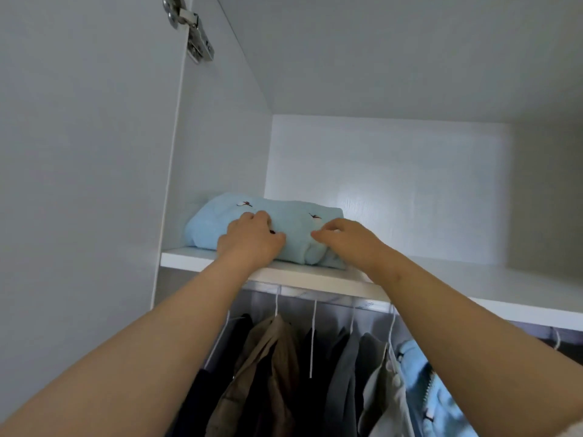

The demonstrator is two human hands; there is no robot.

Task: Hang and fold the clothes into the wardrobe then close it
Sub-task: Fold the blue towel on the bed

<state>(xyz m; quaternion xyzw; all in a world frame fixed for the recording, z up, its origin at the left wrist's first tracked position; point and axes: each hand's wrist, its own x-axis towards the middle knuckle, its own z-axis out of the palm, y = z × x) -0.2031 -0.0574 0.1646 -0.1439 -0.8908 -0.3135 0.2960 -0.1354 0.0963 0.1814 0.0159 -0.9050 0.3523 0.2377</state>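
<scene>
While both arms stretched upward, the left hand [252, 239] and right hand [345, 238] sat at frame centre, fingers curled into a folded light-blue garment [293, 216] lying at the left end of the wardrobe's top shelf [186, 259]. Below it were hanging clothes [271, 357], dark and tan, and a metal hinge [192, 29] showed at upper left.

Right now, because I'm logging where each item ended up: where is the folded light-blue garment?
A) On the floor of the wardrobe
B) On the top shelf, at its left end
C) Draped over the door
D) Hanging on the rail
B: the folded light-blue garment lies on the top shelf by the left wall, above the hanging clothes, with the left hand and right hand on it.
</scene>
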